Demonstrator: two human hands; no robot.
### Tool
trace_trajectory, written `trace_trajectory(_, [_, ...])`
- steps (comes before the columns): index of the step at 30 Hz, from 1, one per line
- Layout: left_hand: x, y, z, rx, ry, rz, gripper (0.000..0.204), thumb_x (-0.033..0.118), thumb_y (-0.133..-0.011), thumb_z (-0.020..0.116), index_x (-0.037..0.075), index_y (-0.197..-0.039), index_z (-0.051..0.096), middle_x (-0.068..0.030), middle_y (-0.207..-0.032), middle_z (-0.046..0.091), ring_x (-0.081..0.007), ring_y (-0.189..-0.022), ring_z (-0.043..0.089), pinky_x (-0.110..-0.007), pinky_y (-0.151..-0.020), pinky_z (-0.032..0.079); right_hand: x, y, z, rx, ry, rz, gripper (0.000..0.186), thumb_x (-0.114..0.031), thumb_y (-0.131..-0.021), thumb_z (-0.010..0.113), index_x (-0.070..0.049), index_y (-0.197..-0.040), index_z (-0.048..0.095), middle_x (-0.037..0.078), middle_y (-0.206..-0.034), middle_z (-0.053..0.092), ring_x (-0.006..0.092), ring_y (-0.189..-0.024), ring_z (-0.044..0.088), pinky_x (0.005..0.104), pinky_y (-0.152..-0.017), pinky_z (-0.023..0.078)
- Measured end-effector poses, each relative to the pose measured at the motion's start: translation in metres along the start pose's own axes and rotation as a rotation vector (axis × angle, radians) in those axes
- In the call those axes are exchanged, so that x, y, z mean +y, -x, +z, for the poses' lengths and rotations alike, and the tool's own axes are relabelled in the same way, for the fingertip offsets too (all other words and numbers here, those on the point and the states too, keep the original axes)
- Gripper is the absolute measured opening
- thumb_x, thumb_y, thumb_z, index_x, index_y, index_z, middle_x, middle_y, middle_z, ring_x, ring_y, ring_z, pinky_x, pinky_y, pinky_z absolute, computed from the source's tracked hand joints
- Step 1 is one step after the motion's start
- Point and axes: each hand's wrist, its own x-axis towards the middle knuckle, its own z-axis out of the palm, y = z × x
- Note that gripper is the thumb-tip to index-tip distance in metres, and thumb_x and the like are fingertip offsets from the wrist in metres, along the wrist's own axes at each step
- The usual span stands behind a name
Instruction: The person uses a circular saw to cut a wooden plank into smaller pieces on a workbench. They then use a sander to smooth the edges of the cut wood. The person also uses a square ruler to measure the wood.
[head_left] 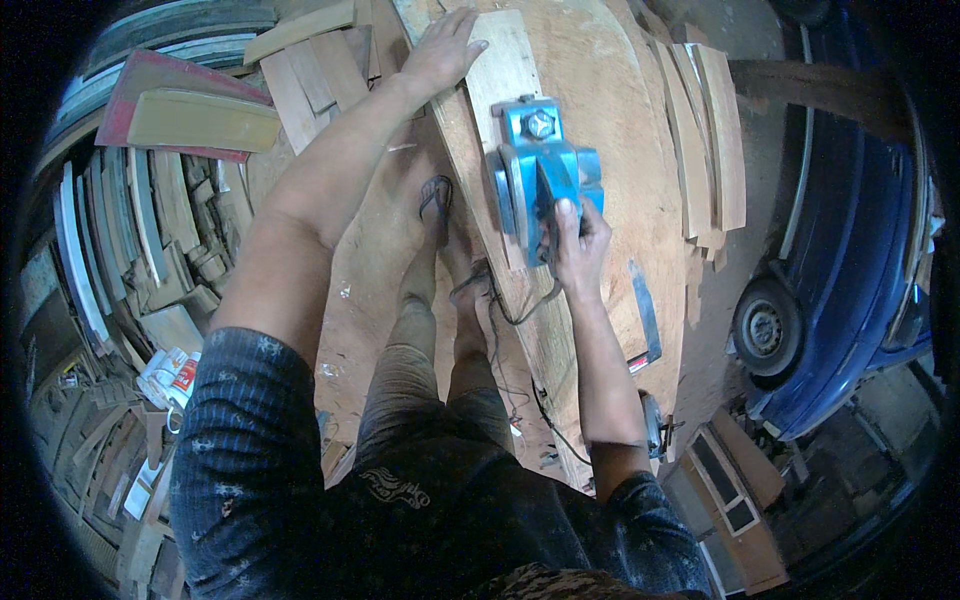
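Note:
A blue electric hand planer [538, 165] rests on a long pale wooden plank [500, 70] that lies across a wide plywood bench top [620, 120]. My right hand [578, 243] is closed around the planer's rear handle. My left hand [443, 48] lies flat with fingers spread on the far end of the plank, pressing it down. A black power cord [505, 320] trails from the planer toward my body. My feet in sandals [437, 205] stand on the sawdust-covered floor below the plank.
Several cut wooden strips [705, 130] are stacked on the bench's right side. Offcuts and planks [170, 210] pile up at left, with a red board [150, 75] on top. A blue vehicle [850, 230] with a wheel [765, 325] stands at right. A metal blade [645, 310] lies on the bench.

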Motion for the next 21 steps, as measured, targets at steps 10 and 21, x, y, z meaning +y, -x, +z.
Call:
trace_trajectory(10, [0.185, 0.224, -0.003, 0.193, 0.525, -0.636, 0.054, 0.028, -0.106, 0.053, -0.006, -0.147, 0.044, -0.0331, -0.145, 0.045, -0.0485, -0.138, 0.041, -0.055, -0.117, 0.03, -0.021, -0.036, 0.023, 0.057, -0.007, -0.023, 0.042, -0.042, -0.104, 0.062, -0.001, -0.097, 0.069, 0.004, -0.074, 0.066, 0.0096, -0.062, 0.058, 0.0264, -0.056, 0.045])
trace_trajectory(21, [0.236, 0.267, 0.007, 0.016, 0.565, -0.58, 0.069, 0.019, -0.094, 0.073, 0.001, -0.154, 0.044, -0.0185, -0.137, 0.048, -0.0377, -0.126, 0.046, -0.045, -0.108, 0.039, -0.045, -0.097, 0.056, 0.024, 0.033, -0.09, 0.042, -0.042, -0.102, 0.064, -0.001, -0.092, 0.068, 0.004, -0.072, 0.064, 0.0104, -0.062, 0.058, 0.0273, -0.056, 0.046])
